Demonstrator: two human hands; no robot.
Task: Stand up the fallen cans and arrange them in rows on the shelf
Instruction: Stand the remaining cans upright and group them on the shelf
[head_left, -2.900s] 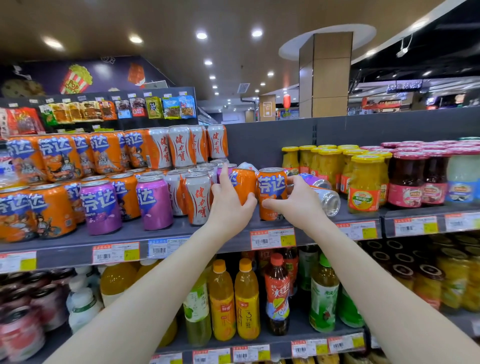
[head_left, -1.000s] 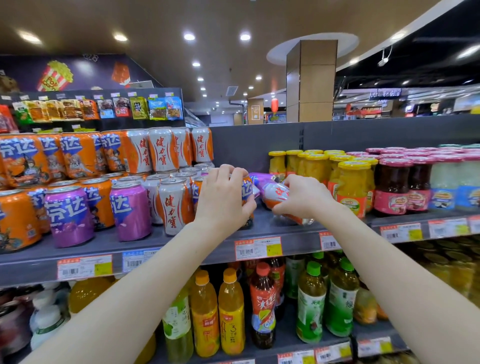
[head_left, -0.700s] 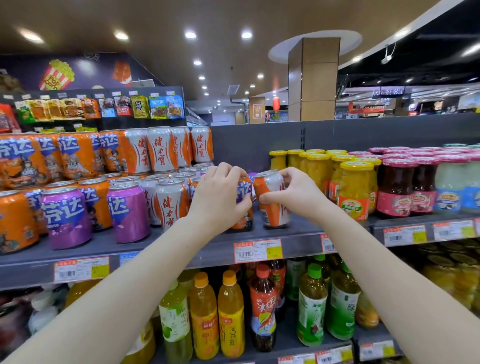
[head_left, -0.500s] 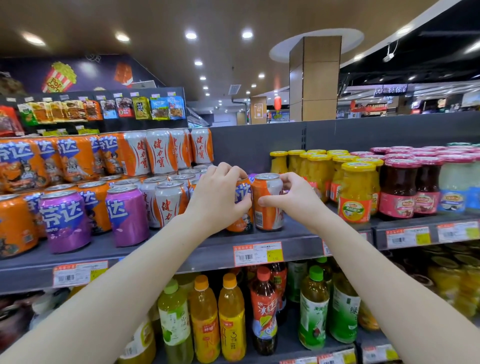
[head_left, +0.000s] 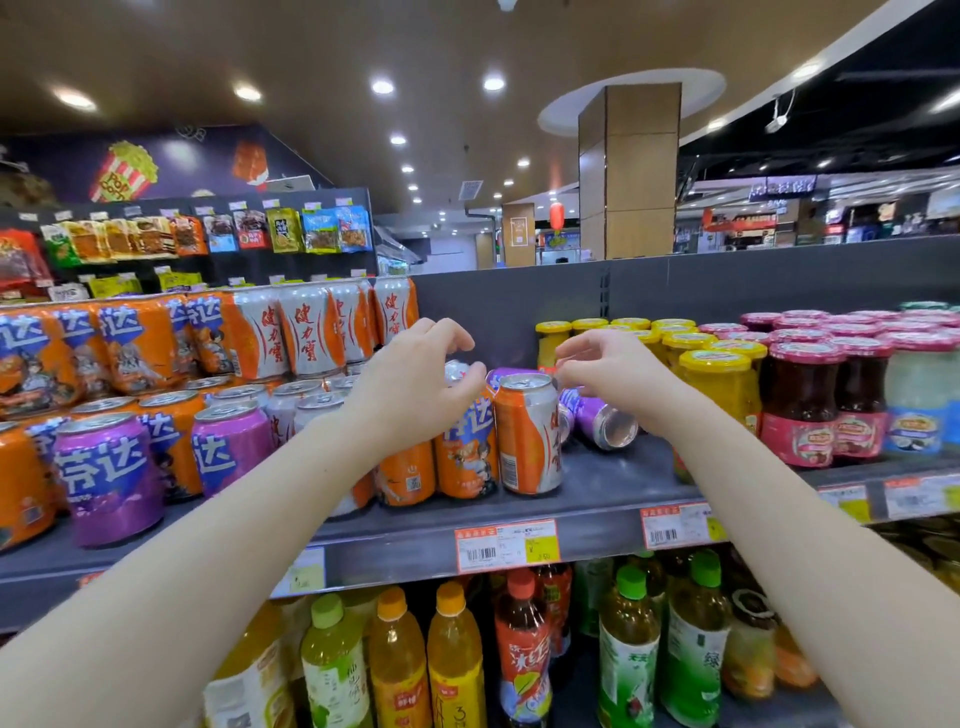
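Note:
An orange and white can (head_left: 528, 434) stands upright at the front of the grey shelf (head_left: 597, 493), next to an upright orange can (head_left: 465, 447). Behind them a purple can (head_left: 602, 423) lies on its side, its base facing me; more fallen cans show behind it. My left hand (head_left: 415, 379) hovers above the orange cans with fingers loosely curled, holding nothing. My right hand (head_left: 618, 371) hovers over the fallen purple can, fingers loosely curled and empty.
Upright purple and orange cans (head_left: 109, 478) fill the shelf's left, with a second tier stacked behind. Yellow-lidded jars (head_left: 719, 379) and red-lidded jars (head_left: 802, 405) stand on the right. Drink bottles (head_left: 457, 654) line the shelf below. Price tags (head_left: 506, 543) run along the edge.
My right hand stood the orange and white can upright next to the orange can, then let go. Both hands have lifted off the cans and now hover above them.

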